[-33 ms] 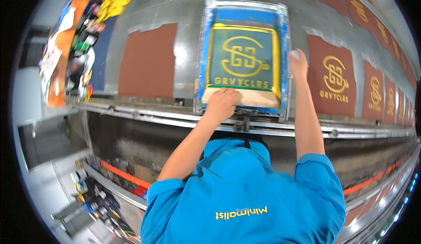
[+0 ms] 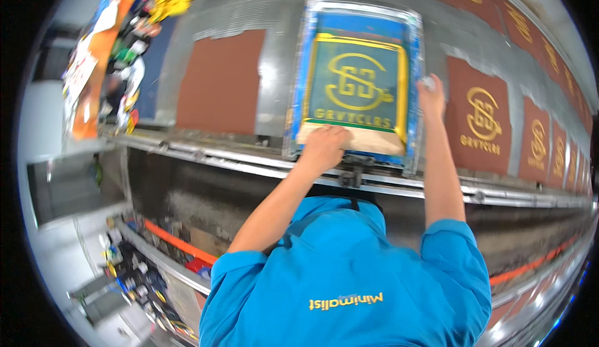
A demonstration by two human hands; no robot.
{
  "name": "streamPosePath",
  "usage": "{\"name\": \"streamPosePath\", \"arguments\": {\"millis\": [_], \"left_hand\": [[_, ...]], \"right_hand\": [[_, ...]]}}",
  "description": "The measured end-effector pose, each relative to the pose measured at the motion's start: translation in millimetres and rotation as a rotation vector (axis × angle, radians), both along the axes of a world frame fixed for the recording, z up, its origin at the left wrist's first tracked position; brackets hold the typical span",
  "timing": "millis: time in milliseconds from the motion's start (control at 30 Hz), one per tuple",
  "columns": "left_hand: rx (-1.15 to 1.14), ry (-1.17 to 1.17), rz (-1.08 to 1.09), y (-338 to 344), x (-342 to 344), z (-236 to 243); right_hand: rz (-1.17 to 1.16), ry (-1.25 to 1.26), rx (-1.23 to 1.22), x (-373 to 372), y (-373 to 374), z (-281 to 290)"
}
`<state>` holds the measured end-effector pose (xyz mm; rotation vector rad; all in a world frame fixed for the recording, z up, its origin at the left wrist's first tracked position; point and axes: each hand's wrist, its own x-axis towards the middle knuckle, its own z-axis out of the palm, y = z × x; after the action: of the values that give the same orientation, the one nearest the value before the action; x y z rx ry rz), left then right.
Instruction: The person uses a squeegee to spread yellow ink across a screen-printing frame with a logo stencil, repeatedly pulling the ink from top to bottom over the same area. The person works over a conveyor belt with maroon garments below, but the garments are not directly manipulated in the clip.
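A screen-printing frame (image 2: 416,48) with metal edges and blue borders lies on the long table. Its mesh (image 2: 318,79) carries a yellow emblem with lettering, and yellow ink rims the stencil. Across the near end of the mesh rests a squeegee (image 2: 374,140) with a pale wooden handle and a green blade. My left hand (image 2: 326,147) is closed over the left part of that handle. Just outside the frame's right edge, my right hand (image 2: 432,97) is closed around a small whitish thing, which its fingers partly hide; I cannot tell whether it belongs to the frame.
Left of the frame lies a plain brown fabric panel (image 2: 219,84). Brown panels with yellow prints (image 2: 479,119) line the table to the right. A metal rail (image 2: 237,165) runs along the near edge. Yellow cloth (image 2: 175,1) and clutter sit at the far left.
The whole view has shifted slightly, so the table and frame appear a little farther right. Both hands keep their places on the squeegee and beside the frame.
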<state>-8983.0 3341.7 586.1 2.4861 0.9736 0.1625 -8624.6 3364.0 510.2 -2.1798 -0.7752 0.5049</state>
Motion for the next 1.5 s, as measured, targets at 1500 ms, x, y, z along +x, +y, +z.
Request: {"name": "streamPosePath", "arguments": {"millis": [1500], "left_hand": [[0.145,0.364,-0.232,445.0,-331.0,61.9]], "right_hand": [[-0.069,-0.054,-0.066,-446.9,205.8,23.2]]}}
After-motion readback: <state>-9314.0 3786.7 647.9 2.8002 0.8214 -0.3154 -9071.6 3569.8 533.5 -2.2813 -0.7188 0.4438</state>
